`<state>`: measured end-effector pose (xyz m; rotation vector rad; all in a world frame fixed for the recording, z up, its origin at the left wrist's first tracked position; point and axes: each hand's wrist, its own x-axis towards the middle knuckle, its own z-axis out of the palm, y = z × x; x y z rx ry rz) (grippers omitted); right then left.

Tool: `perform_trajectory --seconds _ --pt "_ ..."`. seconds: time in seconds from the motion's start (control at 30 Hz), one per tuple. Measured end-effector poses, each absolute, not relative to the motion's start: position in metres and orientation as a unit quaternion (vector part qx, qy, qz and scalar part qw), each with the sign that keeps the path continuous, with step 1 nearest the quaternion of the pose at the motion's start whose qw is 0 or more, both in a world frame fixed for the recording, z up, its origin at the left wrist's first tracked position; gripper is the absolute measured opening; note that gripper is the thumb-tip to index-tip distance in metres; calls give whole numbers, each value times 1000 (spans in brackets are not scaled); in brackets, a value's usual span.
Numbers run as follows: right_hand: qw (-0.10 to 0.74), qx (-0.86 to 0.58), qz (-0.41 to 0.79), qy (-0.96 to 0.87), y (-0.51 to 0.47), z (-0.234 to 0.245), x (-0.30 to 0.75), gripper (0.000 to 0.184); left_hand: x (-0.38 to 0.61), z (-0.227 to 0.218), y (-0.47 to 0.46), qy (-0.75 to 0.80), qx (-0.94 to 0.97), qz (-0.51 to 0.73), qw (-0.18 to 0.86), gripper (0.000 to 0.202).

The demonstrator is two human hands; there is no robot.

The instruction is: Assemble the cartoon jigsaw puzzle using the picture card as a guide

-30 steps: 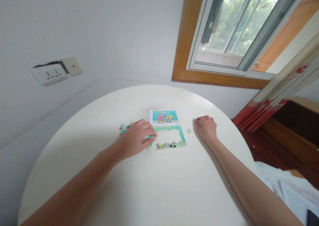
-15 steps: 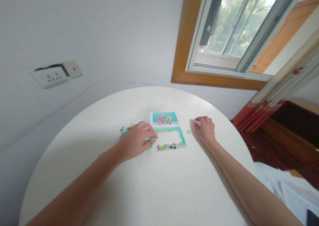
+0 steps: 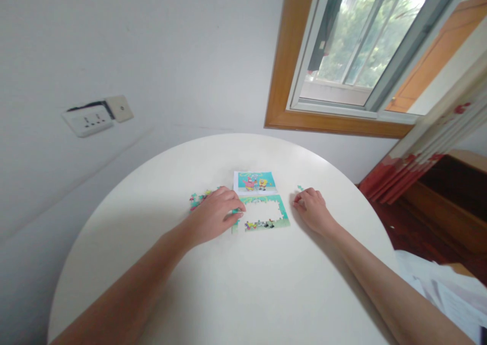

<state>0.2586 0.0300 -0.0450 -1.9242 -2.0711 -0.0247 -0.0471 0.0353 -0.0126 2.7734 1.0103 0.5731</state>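
Note:
The jigsaw puzzle frame (image 3: 285, 222) lies on the table with its teal border partly assembled and its middle bare white. Above it is a picture card (image 3: 255, 181) of cartoon figures. My left hand (image 3: 218, 213) is over the frame's left edge, thumb and fingers closed on a small teal puzzle piece (image 3: 236, 211). Loose puzzle pieces (image 3: 196, 200) lie in a pile, partly hidden behind that hand. To the right of the frame, my right hand (image 3: 314, 210) pinches at the tabletop; its fingertips cover a puzzle piece. Just beyond its fingers lies another loose puzzle piece (image 3: 300, 187).
The round white table (image 3: 236, 289) stands against a wall with a socket (image 3: 89, 121) at left. A wood-framed window (image 3: 338, 119) is at upper right, beside a curtain (image 3: 414, 170). Papers (image 3: 441, 279) lie beyond the table's right edge.
My right hand has moved nearer to me, uncovering one puzzle piece and covering the one closer to the frame. My left hand keeps its place. The view has shifted slightly.

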Motion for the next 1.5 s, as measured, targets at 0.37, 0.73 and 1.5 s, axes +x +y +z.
perform_trajectory --seconds 0.37,0.73,1.5 --pt "155 -685 -48 -710 22 -49 254 21 -48 -9 32 332 921 192 69 19" --pt "224 -663 48 -713 31 -47 258 14 -45 -6 29 332 921 193 70 18" --pt "470 -397 440 -654 4 -15 148 30 -39 16 12 342 874 291 187 22"
